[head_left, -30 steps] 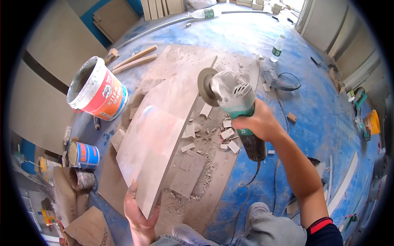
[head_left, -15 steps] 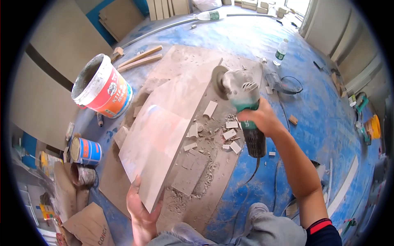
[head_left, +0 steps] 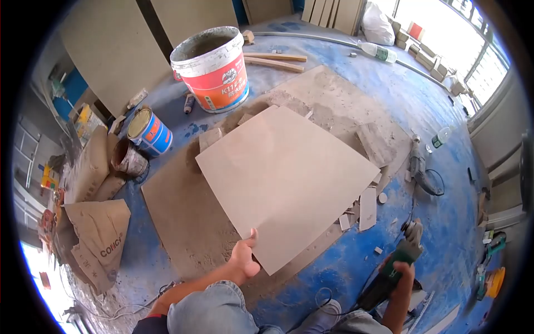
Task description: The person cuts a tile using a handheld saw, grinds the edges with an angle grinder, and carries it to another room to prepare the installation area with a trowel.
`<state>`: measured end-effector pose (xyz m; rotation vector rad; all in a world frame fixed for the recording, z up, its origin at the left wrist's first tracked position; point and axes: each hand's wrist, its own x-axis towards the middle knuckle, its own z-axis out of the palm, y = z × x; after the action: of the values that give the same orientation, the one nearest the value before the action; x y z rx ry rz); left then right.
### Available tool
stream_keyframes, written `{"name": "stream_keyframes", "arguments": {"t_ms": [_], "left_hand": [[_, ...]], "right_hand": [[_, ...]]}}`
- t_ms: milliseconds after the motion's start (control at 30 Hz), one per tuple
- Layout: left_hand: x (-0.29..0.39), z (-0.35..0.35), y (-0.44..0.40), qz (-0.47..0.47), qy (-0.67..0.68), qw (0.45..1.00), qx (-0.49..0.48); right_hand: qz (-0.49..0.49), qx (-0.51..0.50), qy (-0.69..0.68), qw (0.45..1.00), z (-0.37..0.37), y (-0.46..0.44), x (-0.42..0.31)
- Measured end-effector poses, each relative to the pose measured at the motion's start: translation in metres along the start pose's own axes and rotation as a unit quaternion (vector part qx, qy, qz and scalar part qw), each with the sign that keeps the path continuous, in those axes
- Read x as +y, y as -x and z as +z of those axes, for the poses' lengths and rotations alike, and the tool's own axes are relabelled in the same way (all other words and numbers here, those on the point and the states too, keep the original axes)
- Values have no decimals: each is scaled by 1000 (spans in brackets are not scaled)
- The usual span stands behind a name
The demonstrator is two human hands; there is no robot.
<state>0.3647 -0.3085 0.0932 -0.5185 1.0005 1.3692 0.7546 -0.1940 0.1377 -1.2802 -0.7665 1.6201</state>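
A large pale square tile [head_left: 289,178] lies nearly flat over the dusty board [head_left: 183,217]. At its near left edge my left hand [head_left: 245,259] grips the tile, thumb on top and the other fingers hidden below. Low on the right, my right hand [head_left: 403,278] is wrapped round the green and black body of an angle grinder [head_left: 396,267], held beside my leg over the blue floor. The grinder's head points away from me. Cut tile pieces [head_left: 367,209] lie by the tile's right corner.
A large white and red bucket [head_left: 214,72] stands beyond the tile, with a blue paint can [head_left: 150,132] and a torn paper bag [head_left: 100,239] on the left. Right of the board are another power tool [head_left: 423,170] with its cable and a plastic bottle [head_left: 441,137].
The tile has gone from tilted up to nearly flat. My right hand has brought the grinder from beside the tile down to the lower right. The view has turned.
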Motion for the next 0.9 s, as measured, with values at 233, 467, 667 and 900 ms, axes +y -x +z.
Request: {"name": "stream_keyframes", "arguments": {"t_ms": [233,467,667,900], "left_hand": [[-18,-26,-28,16,-57,998,-1],[-26,-44,-38,14,-114,993,-20],[-19,-55,-45,45,-177,983,-16],[12,-35,-3,140,-250,958,3]], "right_hand": [[65,12,-32,997,-4,21,22],[103,-5,-32,994,5,24,27],[110,7,-36,993,13,31,27],[137,-13,-31,990,10,37,23]]}}
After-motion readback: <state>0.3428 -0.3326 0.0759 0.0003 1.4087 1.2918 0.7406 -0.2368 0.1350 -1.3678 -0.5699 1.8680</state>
